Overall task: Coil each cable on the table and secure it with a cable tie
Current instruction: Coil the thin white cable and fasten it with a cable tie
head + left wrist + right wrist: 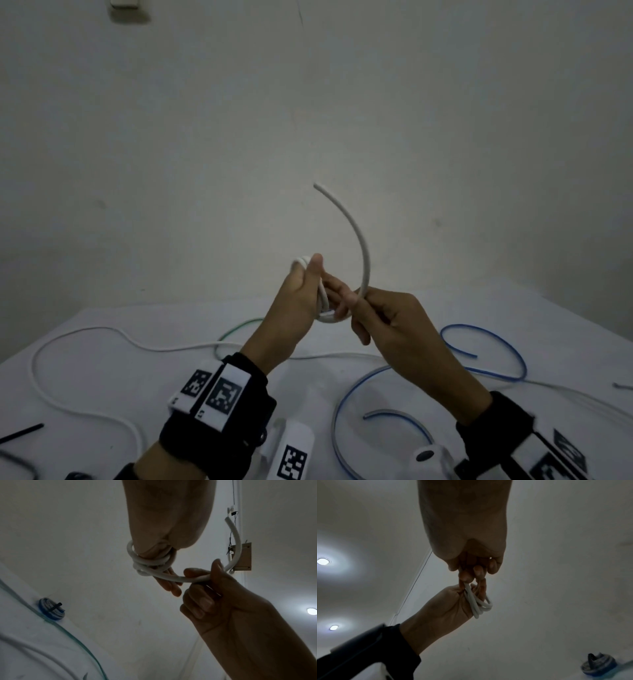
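A plain pale wall is filling the background, and a white-covered counter (102, 377) is spreading below, carrying loose cables: a white cable (85, 330) at 9 o'clock, a blue cable (493, 346) at 3 o'clock, and a green cable (239, 325) just behind the hands. In the left wrist view a coiled blue and white bundle (51, 609), already tied with a black cable tie, is lying on the counter.

Above the counter, the left hand (301, 294) is gripping a small white cable coil (150, 563), its loops wrapped around the fingers. The right hand (387, 325) is closing its grip on the same cable just beside the coil, thumb and forefinger pinching it. From that pinch the free tail (356, 233) is arcing upward toward 12 o'clock, its cut end pointing toward 10 o'clock.

The remaining tail is lying on the right hand's side of the coil, so the right hand is likely better placed to wind it over the left fingers. No tie is yet on this coil.
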